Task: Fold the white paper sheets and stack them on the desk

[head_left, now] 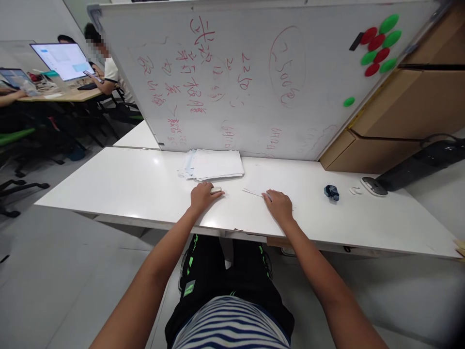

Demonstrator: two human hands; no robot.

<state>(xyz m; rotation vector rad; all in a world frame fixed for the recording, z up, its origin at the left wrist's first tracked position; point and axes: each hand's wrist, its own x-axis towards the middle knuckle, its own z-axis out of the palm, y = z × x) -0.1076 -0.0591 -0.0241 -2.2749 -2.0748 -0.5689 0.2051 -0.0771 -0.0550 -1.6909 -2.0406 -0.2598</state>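
Observation:
My left hand rests on the white table, its fingers closed round a small off-white block-like object, whose kind I cannot make out. To its right, my right hand pinches a thin, pale two-pronged tool. The prongs point left toward my other hand and spread slightly apart; its grip end is mostly covered by my fingers, so scissors or tweezers cannot be told apart. Just behind my left hand lies a stack of white paper sheets.
A whiteboard with red writing and magnets stands along the back edge. At right are a dark blue object, small white pieces, a dark bottle and cardboard boxes. People sit at another desk.

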